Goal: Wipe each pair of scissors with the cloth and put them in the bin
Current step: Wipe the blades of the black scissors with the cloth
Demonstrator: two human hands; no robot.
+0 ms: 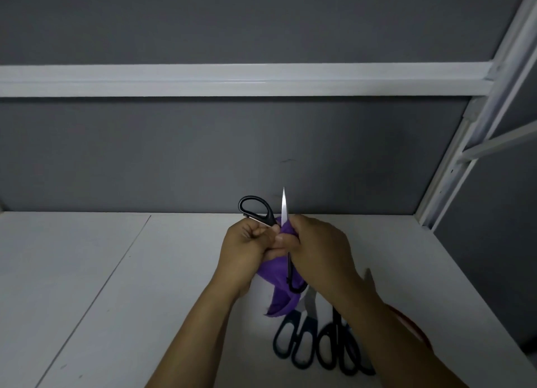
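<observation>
**Black-handled steel scissors (286,206) mid-wipe, raised over the bench**

Held splayed wide above the white bench (116,286), low in the view toward 6 o'clock, with a bare blade aimed at 12, a handle loop out at 11 and the other loop hanging at 6 below the fists. Gripped by the left hand (245,246), its grip curled tight on the upper handle arm. Wrapped at the blade's base in a soft purple cloth (279,274), with the right hand (322,251) clamping its grip round that cloth.

Judged to be the wiping step on this pair, with binning yet to come. Next calls for drawing the cloth up the blade toward the tip, keeping fingers off the edge, then folding the blades together before carrying.

Lying on the bench at 5 o'clock of the hands, just beside each other: dark-blue-handled scissors (295,339) and a second black-handled pair (337,348). Cannot tell whether wiped already.

Hidden: the second blade, buried in cloth and palms. Partly covered by the right forearm: the blades of both lying pairs. Glimpsed at 4 o'clock behind that forearm: a red curved edge (406,320), possibly the bin, too cut off to tell.
</observation>
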